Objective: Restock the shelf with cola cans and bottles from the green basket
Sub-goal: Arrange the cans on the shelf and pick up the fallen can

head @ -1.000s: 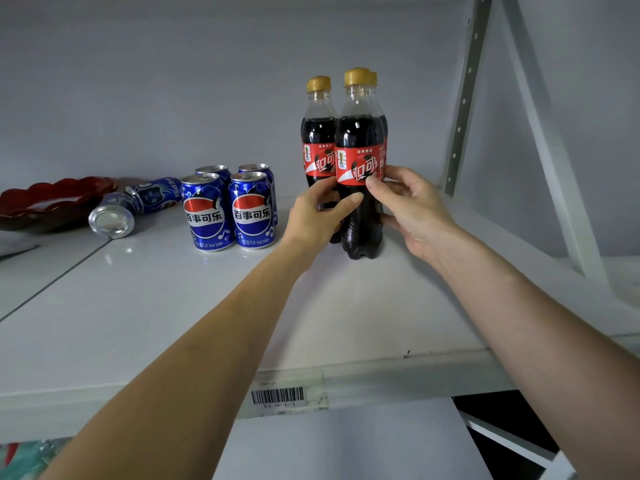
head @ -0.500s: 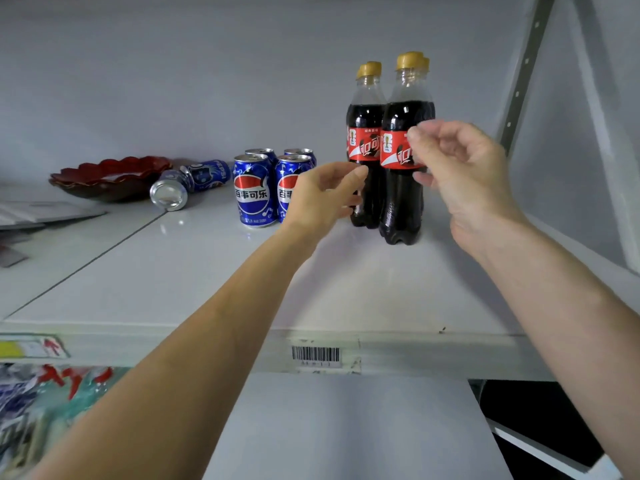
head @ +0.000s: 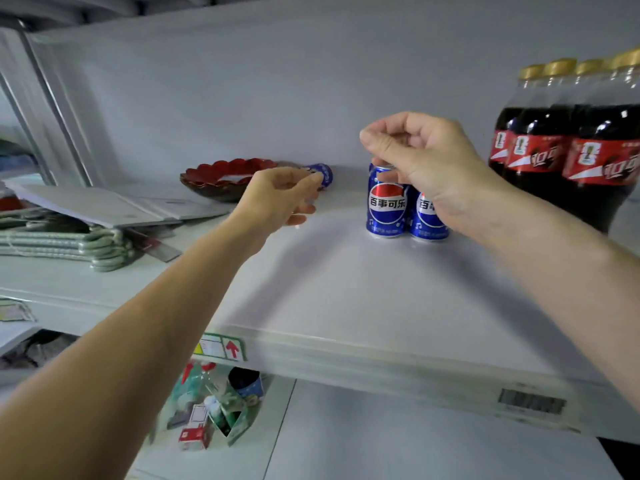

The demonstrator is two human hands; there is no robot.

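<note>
both arms reach over the shelf (head: 346,306), the left hand (head: 280,195) loosely curled and empty near a toppled can (head: 323,174), the right hand (head: 426,157) half-curled, empty, above upright blue cans (head: 386,209) beside cola bottles (head: 571,150).

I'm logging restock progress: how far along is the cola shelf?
Done: gold-capped red-label cola bottles stand at the right of the white shelf, with upright blue cola cans beside them. In hand: the left hand reaches toward a blue can lying on its side; the right hand hovers over the upright cans, holding nothing. Left: righting that can. The basket is out of view.
</note>
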